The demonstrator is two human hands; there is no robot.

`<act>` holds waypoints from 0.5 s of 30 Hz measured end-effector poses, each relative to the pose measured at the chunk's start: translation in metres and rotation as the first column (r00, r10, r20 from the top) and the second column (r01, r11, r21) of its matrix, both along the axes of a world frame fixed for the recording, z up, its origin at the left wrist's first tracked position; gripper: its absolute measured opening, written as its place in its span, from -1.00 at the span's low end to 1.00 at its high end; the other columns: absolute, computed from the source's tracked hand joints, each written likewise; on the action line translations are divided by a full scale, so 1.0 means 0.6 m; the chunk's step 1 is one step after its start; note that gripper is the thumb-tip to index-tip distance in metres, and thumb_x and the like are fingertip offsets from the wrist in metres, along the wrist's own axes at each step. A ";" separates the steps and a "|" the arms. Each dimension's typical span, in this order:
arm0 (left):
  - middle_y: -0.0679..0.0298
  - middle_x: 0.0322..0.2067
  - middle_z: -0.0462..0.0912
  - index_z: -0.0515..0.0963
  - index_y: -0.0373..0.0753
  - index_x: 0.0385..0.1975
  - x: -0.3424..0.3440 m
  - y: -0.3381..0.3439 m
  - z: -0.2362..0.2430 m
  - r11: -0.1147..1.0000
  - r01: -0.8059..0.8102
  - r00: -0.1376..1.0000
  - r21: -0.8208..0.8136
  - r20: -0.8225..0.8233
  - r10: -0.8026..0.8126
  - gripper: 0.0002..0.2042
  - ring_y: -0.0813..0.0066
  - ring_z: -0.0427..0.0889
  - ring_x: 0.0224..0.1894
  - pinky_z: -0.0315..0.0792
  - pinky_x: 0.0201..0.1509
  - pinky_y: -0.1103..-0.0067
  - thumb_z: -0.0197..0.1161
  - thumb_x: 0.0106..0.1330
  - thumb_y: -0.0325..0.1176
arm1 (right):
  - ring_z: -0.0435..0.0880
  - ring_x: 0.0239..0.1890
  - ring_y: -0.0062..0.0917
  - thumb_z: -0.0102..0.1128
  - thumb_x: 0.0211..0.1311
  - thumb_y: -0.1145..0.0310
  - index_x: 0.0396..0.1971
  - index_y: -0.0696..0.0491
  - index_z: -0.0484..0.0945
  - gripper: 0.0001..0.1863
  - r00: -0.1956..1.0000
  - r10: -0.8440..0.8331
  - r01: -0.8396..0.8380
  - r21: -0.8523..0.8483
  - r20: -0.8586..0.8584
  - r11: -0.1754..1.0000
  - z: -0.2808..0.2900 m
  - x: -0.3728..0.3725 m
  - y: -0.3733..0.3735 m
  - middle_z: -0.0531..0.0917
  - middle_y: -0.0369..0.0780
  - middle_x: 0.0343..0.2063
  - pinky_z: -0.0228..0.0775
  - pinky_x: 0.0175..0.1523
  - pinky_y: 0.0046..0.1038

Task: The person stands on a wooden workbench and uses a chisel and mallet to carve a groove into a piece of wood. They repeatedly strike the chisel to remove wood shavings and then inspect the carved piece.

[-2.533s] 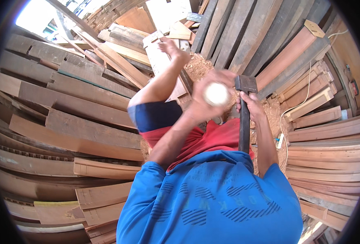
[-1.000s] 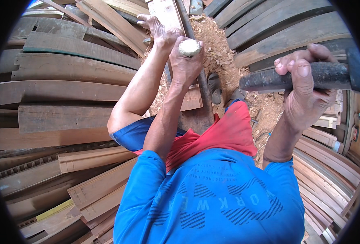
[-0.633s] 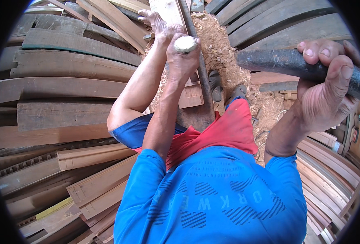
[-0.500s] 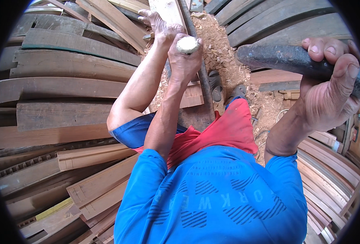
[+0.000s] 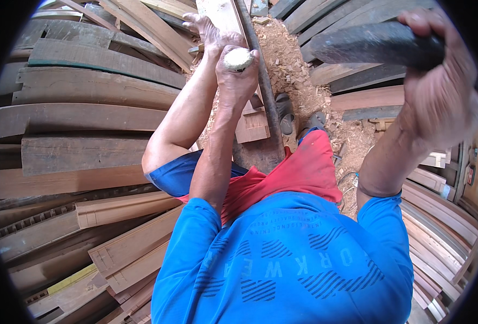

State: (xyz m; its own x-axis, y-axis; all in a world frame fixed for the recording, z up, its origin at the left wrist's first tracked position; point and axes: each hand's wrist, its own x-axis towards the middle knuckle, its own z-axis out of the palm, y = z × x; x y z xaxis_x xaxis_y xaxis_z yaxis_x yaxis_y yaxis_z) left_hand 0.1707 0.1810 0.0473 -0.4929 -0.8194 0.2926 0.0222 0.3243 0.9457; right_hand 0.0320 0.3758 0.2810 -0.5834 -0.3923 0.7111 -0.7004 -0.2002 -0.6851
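Observation:
My left hand (image 5: 238,81) is wrapped round an upright chisel, of which only the pale, frayed round handle end (image 5: 238,59) shows above the fist. Its blade is hidden below the hand. Under that fist lies a reddish-brown wooden workpiece (image 5: 252,127) with a dark notch or hole near the hand. Raised at the upper right, my right hand (image 5: 439,81) is closed on a thick, dark, club-like mallet (image 5: 371,45). The hand is blurred by motion, and the mallet is apart from the chisel. My bare left foot (image 5: 213,33) rests on the far part of the pale board.
The workpiece lies along a dark beam (image 5: 272,116) that runs away from me. Stacked planks (image 5: 87,119) fill the left side, with more boards (image 5: 358,32) at the far right. Wood shavings (image 5: 290,59) cover the floor around a pair of sandals (image 5: 285,114).
My right hand has moved up and to the left, with the mallet higher and partly blurred. The left hand and the chisel handle have shifted slightly left.

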 end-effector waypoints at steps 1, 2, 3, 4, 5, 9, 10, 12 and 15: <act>0.38 -0.42 0.61 0.53 -0.23 -0.13 -0.003 0.004 0.005 1.000 0.002 1.000 0.013 -0.011 -0.002 -0.81 0.69 0.59 -0.51 0.51 -0.46 0.69 0.39 0.37 -0.42 | 0.72 -0.38 -0.38 0.39 0.29 0.25 -0.13 0.20 0.64 -0.68 0.998 -0.045 0.048 0.088 -0.040 0.995 0.000 0.007 -0.007 0.73 -0.14 -0.39 0.60 -0.14 -0.14; 0.37 -0.44 0.60 0.52 -0.25 -0.20 -0.006 0.008 0.010 0.999 0.001 1.000 0.042 -0.013 0.000 -0.83 0.67 0.57 -0.47 0.50 -0.39 0.66 0.40 0.35 -0.42 | 0.73 -0.39 -0.39 0.40 0.28 0.25 -0.11 0.20 0.64 -0.66 0.993 -0.081 0.095 0.184 -0.083 0.978 -0.003 0.013 -0.017 0.73 -0.14 -0.39 0.60 -0.15 -0.15; 0.37 -0.45 0.59 0.52 -0.26 -0.28 -0.007 0.013 0.017 0.998 -0.002 1.000 0.069 -0.014 0.003 -0.83 0.66 0.55 -0.43 0.49 -0.33 0.63 0.42 0.34 -0.41 | 0.73 -0.39 -0.40 0.41 0.26 0.25 -0.10 0.21 0.64 -0.64 0.988 -0.091 0.124 0.291 -0.124 0.949 -0.011 0.015 -0.031 0.74 -0.13 -0.40 0.60 -0.16 -0.16; 0.36 -0.47 0.58 0.51 -0.28 -0.35 -0.001 0.014 0.022 0.996 -0.021 1.000 0.091 -0.013 0.022 -0.81 0.64 0.53 -0.39 0.48 -0.27 0.60 0.44 0.33 -0.41 | 0.73 -0.40 -0.41 0.42 0.25 0.25 -0.08 0.21 0.63 -0.62 0.985 -0.070 0.130 0.403 -0.160 0.906 -0.027 0.018 -0.052 0.74 -0.13 -0.41 0.60 -0.17 -0.18; 0.36 -0.47 0.58 0.52 -0.28 -0.35 0.005 0.014 0.025 0.995 -0.029 1.000 0.092 -0.006 0.030 -0.81 0.64 0.54 -0.39 0.48 -0.26 0.60 0.44 0.33 -0.41 | 0.74 -0.41 -0.42 0.43 0.23 0.24 -0.06 0.21 0.63 -0.60 0.982 -0.024 0.118 0.508 -0.187 0.853 -0.048 0.019 -0.074 0.75 -0.13 -0.41 0.60 -0.19 -0.19; 0.34 -0.47 0.60 0.52 -0.29 -0.35 -0.001 0.020 0.038 0.997 -0.001 0.999 0.076 -0.041 0.004 -0.82 0.61 0.54 -0.40 0.50 -0.25 0.58 0.43 0.32 -0.42 | 0.76 -0.31 -0.14 0.45 0.18 0.25 0.00 0.25 0.58 -0.51 0.936 0.286 0.011 0.829 -0.206 0.559 -0.130 -0.019 -0.108 0.74 0.03 -0.37 0.60 -0.13 -0.12; 0.32 -0.46 0.61 0.53 -0.30 -0.34 -0.005 0.018 0.044 0.999 -0.017 1.000 -0.032 -0.020 0.016 -0.82 0.60 0.55 -0.39 0.50 -0.25 0.57 0.43 0.31 -0.42 | 0.77 -0.26 -0.02 0.44 0.19 0.26 0.00 0.27 0.57 -0.52 0.916 0.347 0.034 0.902 -0.201 0.431 -0.138 -0.030 -0.106 0.74 0.09 -0.32 0.61 -0.11 -0.10; 0.31 -0.45 0.62 0.54 -0.30 -0.33 -0.012 0.013 0.043 0.992 -0.020 1.000 -0.123 -0.025 0.018 -0.83 0.59 0.56 -0.39 0.51 -0.25 0.56 0.43 0.31 -0.42 | 0.78 -0.32 -0.24 0.40 0.21 0.24 0.07 0.23 0.56 -0.49 0.954 0.231 0.008 0.788 -0.190 0.616 -0.120 -0.035 -0.096 0.77 -0.03 -0.39 0.58 -0.12 -0.18; 0.30 -0.48 0.62 0.54 -0.30 -0.35 -0.002 0.002 0.025 0.991 -0.023 0.999 -0.131 -0.047 0.017 -0.83 0.60 0.56 -0.40 0.50 -0.26 0.56 0.43 0.31 -0.42 | 0.75 -0.36 -0.32 0.33 0.28 0.25 -0.03 0.22 0.58 -0.61 0.970 0.120 0.017 0.552 -0.212 0.834 0.010 -0.031 -0.096 0.76 -0.11 -0.38 0.56 -0.22 -0.27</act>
